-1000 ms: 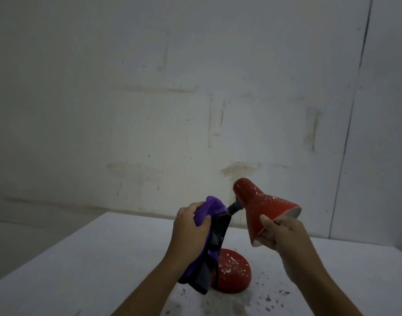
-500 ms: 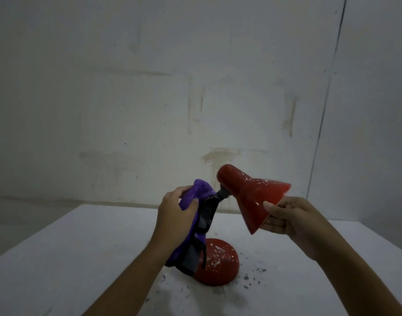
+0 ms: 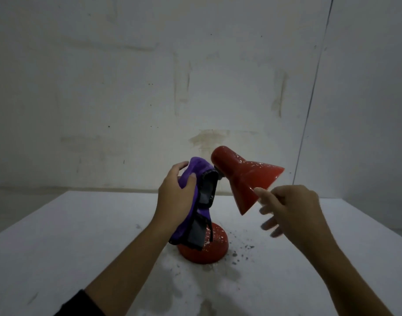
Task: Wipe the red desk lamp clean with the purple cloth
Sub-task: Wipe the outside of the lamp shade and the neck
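Nearest, we list a dark sleeve [image 3: 81, 303] at the lower edge, on our left forearm. Next, our left hand [image 3: 175, 197], fingers and thumb curled tight round the purple cloth [image 3: 196, 169], which is wrapped about the lamp's neck and hangs in purple and dark folds to the base. Our right hand [image 3: 291, 207] is beside the shade's lower rim, fingers spread and blurred, gripping nothing; whether a fingertip touches the rim we cannot tell. The red desk lamp [image 3: 243, 176] stands mid-table: domed red base [image 3: 207, 249] flecked white, cone shade tilted, its mouth facing right, also flecked. The white table [image 3: 70, 236] bears dark crumbs [image 3: 241, 253] right of the base and pale smears nearer us. Beyond, a pale wall [image 3: 127, 87] with brownish stains, and a thin dark line [image 3: 314, 87] running down at the right.
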